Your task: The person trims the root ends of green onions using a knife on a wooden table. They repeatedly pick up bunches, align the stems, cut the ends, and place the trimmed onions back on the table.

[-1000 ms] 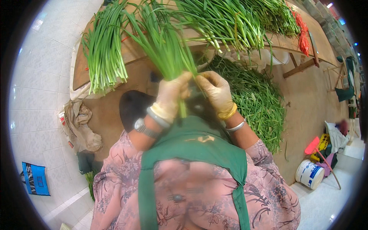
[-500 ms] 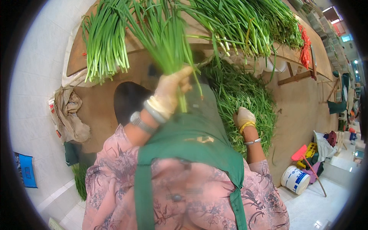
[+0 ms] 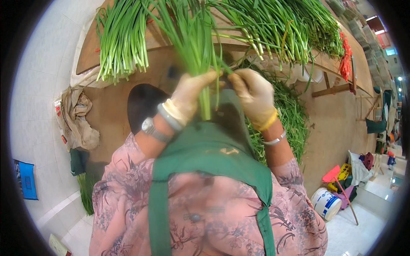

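My gloved left hand is wrapped round a bunch of garlic chives, its long leaves reaching up over the table edge and its pale stem ends poking out below my fist. Close beside it, my gloved right hand pinches a single green leaf at the bunch's right side between thumb and fingertips. On the table, a pile of chives with white ends toward me lies to the left. A larger heap of chives lies to the right.
A wooden table spans the far side. Below its right part sits a mound of loose green leaves. Red ties hang at the table's right end. A white bucket and a pink dustpan stand right; crumpled sacking lies left.
My right hand has come up from the mound of loose leaves to the bunch and now pinches a leaf there. My left hand still grips the bunch, nearly in place.
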